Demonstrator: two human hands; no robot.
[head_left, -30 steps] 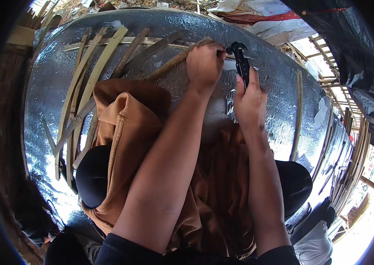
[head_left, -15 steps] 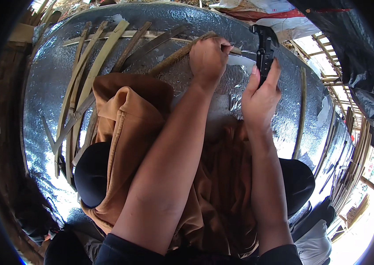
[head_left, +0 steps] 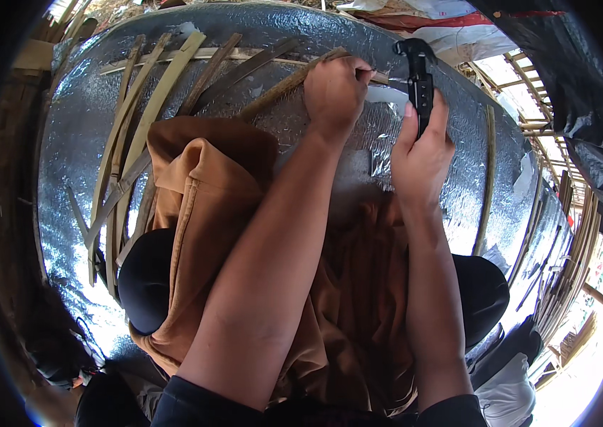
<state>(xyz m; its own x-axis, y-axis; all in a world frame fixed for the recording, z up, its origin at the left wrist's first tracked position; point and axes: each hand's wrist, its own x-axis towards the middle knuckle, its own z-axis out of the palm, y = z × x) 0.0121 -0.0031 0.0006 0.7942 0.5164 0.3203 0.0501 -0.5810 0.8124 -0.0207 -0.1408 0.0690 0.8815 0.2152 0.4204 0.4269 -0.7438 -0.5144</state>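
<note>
Left hand point(head_left: 336, 89) clenched on a bamboo strip point(head_left: 284, 87) lying on the silver foil sheet point(head_left: 81, 135). Right hand point(head_left: 422, 146) grips a black tool point(head_left: 419, 75), raised just right of the strip's end. Loose bamboo slats point(head_left: 152, 107) fan out left; brown cloth point(head_left: 216, 185) covers the lap.

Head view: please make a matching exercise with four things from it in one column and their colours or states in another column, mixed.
Things:
1. hammer
2. cloth
3. mat
4. left hand

Colours or states:
A. silver and shiny
B. black, raised in the right hand
C. closed on a bamboo strip
D. brown, over the lap

Pairs: 1-B, 2-D, 3-A, 4-C
</note>
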